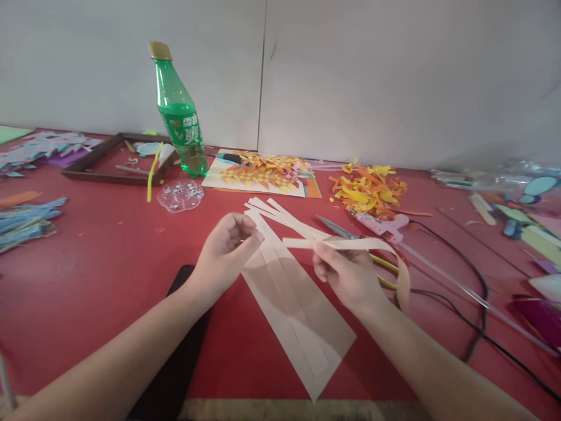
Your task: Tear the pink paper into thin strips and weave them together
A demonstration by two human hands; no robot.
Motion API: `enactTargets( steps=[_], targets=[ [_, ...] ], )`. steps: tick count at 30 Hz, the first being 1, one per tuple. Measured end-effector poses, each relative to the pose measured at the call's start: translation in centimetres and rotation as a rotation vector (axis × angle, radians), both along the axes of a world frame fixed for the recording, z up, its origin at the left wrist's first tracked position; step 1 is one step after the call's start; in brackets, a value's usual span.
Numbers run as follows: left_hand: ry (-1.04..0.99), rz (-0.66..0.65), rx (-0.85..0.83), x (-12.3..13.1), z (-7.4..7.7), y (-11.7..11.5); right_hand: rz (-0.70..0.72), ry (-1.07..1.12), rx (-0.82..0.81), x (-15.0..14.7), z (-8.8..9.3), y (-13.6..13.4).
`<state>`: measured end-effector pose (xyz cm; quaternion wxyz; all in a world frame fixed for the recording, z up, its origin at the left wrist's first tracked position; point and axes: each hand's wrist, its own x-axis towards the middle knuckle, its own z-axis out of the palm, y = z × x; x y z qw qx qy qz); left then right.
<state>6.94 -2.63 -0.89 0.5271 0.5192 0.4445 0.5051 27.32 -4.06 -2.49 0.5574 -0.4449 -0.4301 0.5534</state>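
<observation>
My right hand (346, 272) pinches a long cream paper strip (302, 243) between thumb and fingers. One end points left toward my other hand, while the rest curls over and hangs down on the right. My left hand (230, 248) is closed in a pinch above the paper; anything between its fingertips is too small to make out. Below both hands lies a cream paper sheet (324, 327) with a loose strip on top. Several more cut strips (280, 216) fan out just beyond. Scissors (335, 227) with yellow handles lie partly hidden behind my right hand.
A pink glue gun (383, 225) with a black cord (484, 292) lies at right. Farther back are orange and yellow paper pieces (368, 188), a green bottle (182, 117), a clear dish (179, 196) and a dark frame (105, 175). A black phone-like object (175, 362) lies under my left forearm.
</observation>
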Motion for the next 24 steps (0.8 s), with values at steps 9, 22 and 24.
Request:
enactTargets(
  steps=[9,22,24],
  targets=[
    [0.159,-0.357,-0.039,0.8,0.2,-1.0,0.273,-0.220,0.018,-1.0,0.3,-1.2],
    [0.098,-0.354,-0.092,0.4,-0.3,-0.6,0.216,-0.175,-0.024,-0.6,-0.2,-0.3],
    [0.107,-0.355,-0.102,0.4,-0.2,-0.6,0.220,-0.171,-0.053,-0.5,-0.1,-0.2]
  ],
)
